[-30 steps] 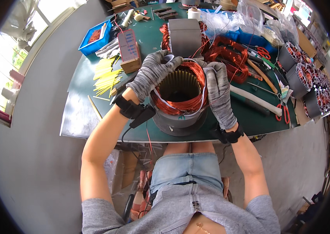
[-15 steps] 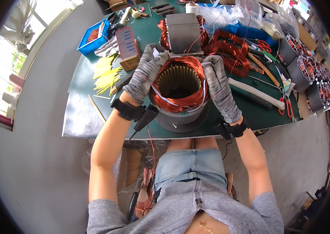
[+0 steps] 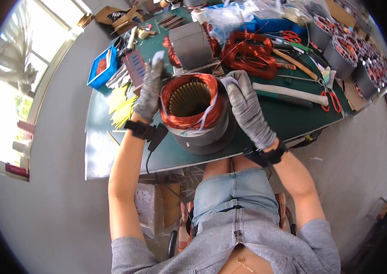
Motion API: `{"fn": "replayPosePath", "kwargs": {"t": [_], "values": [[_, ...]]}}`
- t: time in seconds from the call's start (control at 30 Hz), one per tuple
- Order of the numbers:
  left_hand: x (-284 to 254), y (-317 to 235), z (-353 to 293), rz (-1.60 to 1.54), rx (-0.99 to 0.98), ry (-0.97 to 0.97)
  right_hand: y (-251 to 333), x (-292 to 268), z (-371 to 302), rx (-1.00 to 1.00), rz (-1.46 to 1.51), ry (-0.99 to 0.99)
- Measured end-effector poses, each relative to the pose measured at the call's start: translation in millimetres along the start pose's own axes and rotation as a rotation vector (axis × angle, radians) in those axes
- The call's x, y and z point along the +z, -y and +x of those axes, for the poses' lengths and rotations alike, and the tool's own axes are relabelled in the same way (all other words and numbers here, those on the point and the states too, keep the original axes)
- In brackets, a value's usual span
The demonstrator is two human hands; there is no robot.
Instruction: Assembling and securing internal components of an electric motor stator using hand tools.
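Here, the green workbench [image 3: 289, 121] spreads out in front of me, crowded toward its far edge. Standing on its near edge, right before my lap, is the motor stator [image 3: 198, 114], a grey steel cylinder on end with copper winding bulging round its open top. A second stator [image 3: 192, 43] stands just behind it, and loose copper coils [image 3: 248, 52] lie to the right of that. A pale-handled mallet [image 3: 289, 93] lies beside my right wrist. My left hand [image 3: 150, 93], in a grey knit glove, presses flat and fairly open against the stator's left side, fingers pointing up. My right hand [image 3: 247, 109], gloved too, curls at the winding's right rim, pinching a strip of white tape [image 3: 209, 112] that drapes over the copper.
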State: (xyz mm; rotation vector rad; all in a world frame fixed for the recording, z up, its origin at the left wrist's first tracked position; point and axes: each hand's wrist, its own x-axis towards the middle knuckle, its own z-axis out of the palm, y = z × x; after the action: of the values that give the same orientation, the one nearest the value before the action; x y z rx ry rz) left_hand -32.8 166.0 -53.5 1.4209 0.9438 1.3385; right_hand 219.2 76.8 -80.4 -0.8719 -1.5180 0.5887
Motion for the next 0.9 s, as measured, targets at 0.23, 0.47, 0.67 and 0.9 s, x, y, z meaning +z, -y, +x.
{"fn": "replayPosePath", "kwargs": {"t": [0.23,0.47,0.67,0.9], "values": [[-7.2,-14.2,-28.9,-0.204,-0.214,-0.005,-21.5,-27.8,49.3,0.562,1.103,0.091],[34.3,-51.7,-5.9,0.303,-0.184,0.34,-36.9,-25.6,8.6,0.337,0.537,-0.089],[44.4,-53.8,-8.2,0.649,-0.074,0.442,-13.7,-38.9,-16.9,0.33,0.322,-0.118],[49.3,-48.7,-27.8,0.926,0.198,0.239,-16.3,-29.8,-23.6,0.27,0.193,0.048]]}}
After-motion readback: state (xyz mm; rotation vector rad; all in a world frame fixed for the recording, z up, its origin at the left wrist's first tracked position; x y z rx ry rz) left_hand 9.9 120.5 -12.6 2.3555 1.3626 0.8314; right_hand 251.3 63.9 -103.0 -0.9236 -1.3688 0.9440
